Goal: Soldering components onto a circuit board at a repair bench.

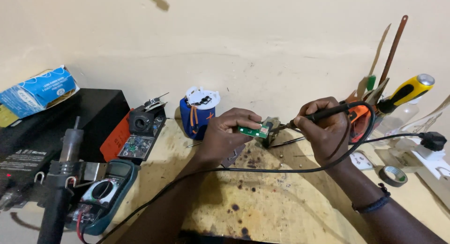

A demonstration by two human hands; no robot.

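My left hand (pixel 226 133) pinches a small green circuit board (pixel 253 131) and holds it above the stained yellow bench top (pixel 262 202). My right hand (pixel 323 131) grips a black soldering iron (pixel 333 111) like a pen. Its tip points left and meets the right end of the board. The iron's black cord (pixel 262 170) loops down from the handle and runs left across the bench under my left forearm.
A multimeter (pixel 105 194) and a black hot-air tool (pixel 58 197) lie at the left beside a black box (pixel 56 126). A blue speaker-like part (pixel 197 115) stands by the wall. Screwdrivers (pixel 405 91), a tape roll (pixel 393 176) and a plug (pixel 433 141) crowd the right.
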